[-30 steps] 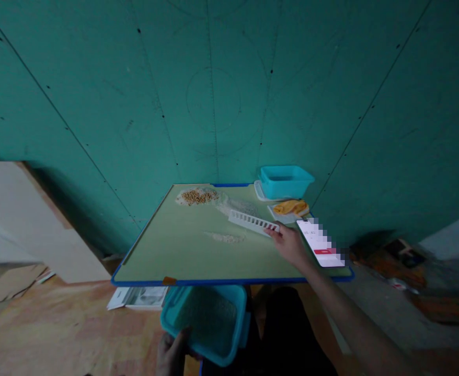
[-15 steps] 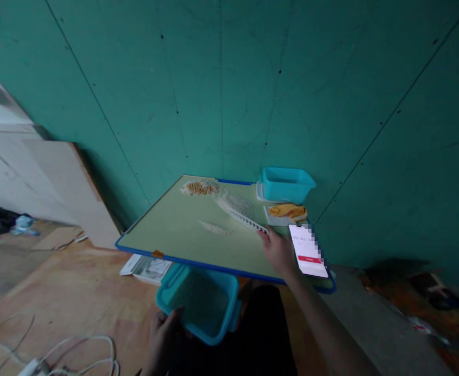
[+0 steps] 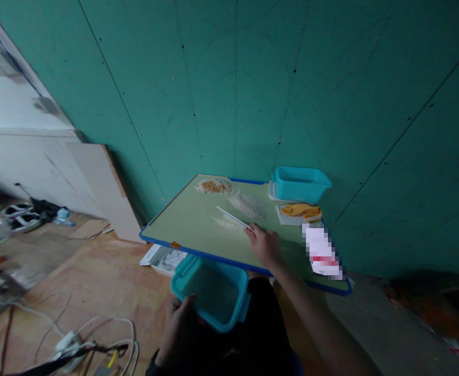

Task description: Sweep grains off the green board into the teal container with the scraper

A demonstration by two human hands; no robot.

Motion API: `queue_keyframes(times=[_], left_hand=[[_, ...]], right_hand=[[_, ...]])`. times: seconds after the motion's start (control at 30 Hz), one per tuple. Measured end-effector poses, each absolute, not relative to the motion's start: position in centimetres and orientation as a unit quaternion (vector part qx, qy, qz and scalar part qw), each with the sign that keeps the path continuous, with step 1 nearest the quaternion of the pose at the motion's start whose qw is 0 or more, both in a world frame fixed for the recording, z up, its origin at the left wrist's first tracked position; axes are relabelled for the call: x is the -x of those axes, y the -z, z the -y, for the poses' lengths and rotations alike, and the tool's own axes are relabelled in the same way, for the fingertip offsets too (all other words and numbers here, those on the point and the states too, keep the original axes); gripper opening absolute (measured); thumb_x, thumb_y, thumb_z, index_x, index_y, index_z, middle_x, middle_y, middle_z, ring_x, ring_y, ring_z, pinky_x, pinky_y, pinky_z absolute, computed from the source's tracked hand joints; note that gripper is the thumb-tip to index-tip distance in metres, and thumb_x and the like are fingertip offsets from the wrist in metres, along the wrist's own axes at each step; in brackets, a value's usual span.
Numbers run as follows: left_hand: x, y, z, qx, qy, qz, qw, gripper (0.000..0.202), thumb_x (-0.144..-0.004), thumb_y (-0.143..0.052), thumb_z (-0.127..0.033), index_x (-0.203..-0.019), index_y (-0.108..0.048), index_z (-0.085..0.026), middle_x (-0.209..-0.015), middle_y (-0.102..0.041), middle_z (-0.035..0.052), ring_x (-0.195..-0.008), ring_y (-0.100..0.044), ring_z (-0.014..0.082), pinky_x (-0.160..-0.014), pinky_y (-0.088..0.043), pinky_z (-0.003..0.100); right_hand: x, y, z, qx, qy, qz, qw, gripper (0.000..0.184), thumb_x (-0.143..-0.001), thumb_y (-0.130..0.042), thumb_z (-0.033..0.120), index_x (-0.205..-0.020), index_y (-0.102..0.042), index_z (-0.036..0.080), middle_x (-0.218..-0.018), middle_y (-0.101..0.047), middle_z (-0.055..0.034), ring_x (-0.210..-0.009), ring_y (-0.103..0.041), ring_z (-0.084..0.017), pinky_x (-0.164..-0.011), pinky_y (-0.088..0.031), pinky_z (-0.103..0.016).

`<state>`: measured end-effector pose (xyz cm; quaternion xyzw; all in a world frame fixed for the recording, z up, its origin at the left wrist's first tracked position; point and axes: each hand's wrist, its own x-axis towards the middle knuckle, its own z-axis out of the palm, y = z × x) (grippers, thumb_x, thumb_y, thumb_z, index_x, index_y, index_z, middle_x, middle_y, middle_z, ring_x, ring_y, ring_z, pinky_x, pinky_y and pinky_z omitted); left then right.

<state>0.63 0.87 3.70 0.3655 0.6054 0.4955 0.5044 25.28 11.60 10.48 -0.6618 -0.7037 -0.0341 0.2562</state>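
My right hand (image 3: 266,244) is closed on the near end of a thin white strip (image 3: 230,215), which showed a row of slots a moment ago and now appears edge-on. The strip crosses the pale green tabletop (image 3: 174,222) between a larger pale grainy pile (image 3: 250,205) and a small pale streak (image 3: 225,223). Further back, yellow-brown beans (image 3: 215,186) lie on pale grains. Below the table's near edge, my left hand (image 3: 178,319) grips the side of a blue plastic container (image 3: 177,282), thumb over the rim. Its inside is dark, and the contents are hard to make out.
Toward the back right stand an empty-looking blue tub (image 3: 302,183) and a yellow cloth (image 3: 300,210) on a white lid. A phone (image 3: 323,253) lies at the right edge. A green wall (image 3: 229,104) rises behind. Cables (image 3: 131,334) trail over the floor at left.
The strip has come off the larger pile toward the small streak and turned edge-on. My right hand has shifted left over the table. The view has swung left; my left hand keeps the container.
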Motion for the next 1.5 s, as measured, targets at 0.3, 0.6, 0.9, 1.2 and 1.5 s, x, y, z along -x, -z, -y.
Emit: queue_keyframes(times=[0.3, 0.6, 0.9, 1.2, 1.5], left_hand=[[3.8, -2.4, -1.5, -0.405, -0.485, -0.614, 0.473, 0.05, -0.069, -0.067, -0.047, -0.028, -0.057, -0.02, -0.027, -0.049, 0.0026, -0.031, -0.04, 0.012, -0.039, -0.03, 0.026], [4.3, -0.9, -1.4, -0.414, -0.486, -0.585, 0.5, 0.047, -0.072, -0.066, -0.047, -0.033, -0.063, -0.02, -0.034, -0.057, 0.0045, -0.038, -0.047, 0.0138, -0.048, -0.04, 0.027], [0.5, -2.5, -0.6, -0.386, -0.473, -0.594, 0.525, 0.046, -0.067, -0.069, -0.048, -0.032, -0.059, -0.02, -0.03, -0.049, 0.0013, -0.031, -0.038, 0.0104, -0.037, -0.027, 0.025], [0.8, 0.0, -0.4, -0.345, -0.453, -0.604, 0.558, 0.026, -0.09, -0.06, -0.04, -0.078, -0.067, -0.017, -0.069, -0.067, -0.001, -0.052, -0.057, 0.011, -0.05, -0.049, 0.026], [-0.1, -0.2, -1.7, -0.298, -0.541, -0.556, 0.557, 0.032, -0.076, -0.069, -0.041, -0.057, -0.057, -0.019, -0.049, -0.053, -0.0059, -0.042, -0.05, 0.0106, -0.045, -0.045, 0.026]], right_hand=[[-20.4, -9.6, -13.2, 0.648, 0.055, 0.702, 0.289, 0.033, -0.098, -0.043, 0.038, -0.096, -0.07, 0.021, -0.072, -0.074, -0.0067, -0.062, -0.068, -0.019, -0.057, -0.032, -0.025], [-24.4, -8.8, -13.0, 0.665, 0.025, 0.607, 0.434, 0.037, -0.092, -0.049, 0.05, -0.081, -0.065, 0.018, -0.073, -0.073, -0.0116, -0.064, -0.068, -0.021, -0.057, -0.038, -0.026], [-31.2, -7.7, -9.1, 0.642, -0.14, 0.51, 0.555, 0.044, -0.082, -0.059, 0.059, -0.095, -0.064, 0.017, -0.085, -0.074, -0.0101, -0.074, -0.068, -0.025, -0.062, -0.048, -0.031], [-31.5, -7.0, -8.4, 0.643, -0.169, 0.508, 0.547, 0.042, -0.081, -0.062, 0.054, -0.1, -0.067, 0.016, -0.089, -0.073, -0.0088, -0.077, -0.066, -0.024, -0.07, -0.05, -0.034], [-31.3, -7.1, -9.2, 0.617, -0.228, 0.537, 0.529, 0.041, -0.082, -0.061, 0.051, -0.103, -0.067, 0.016, -0.092, -0.075, -0.0099, -0.083, -0.069, -0.027, -0.069, -0.051, -0.035]])
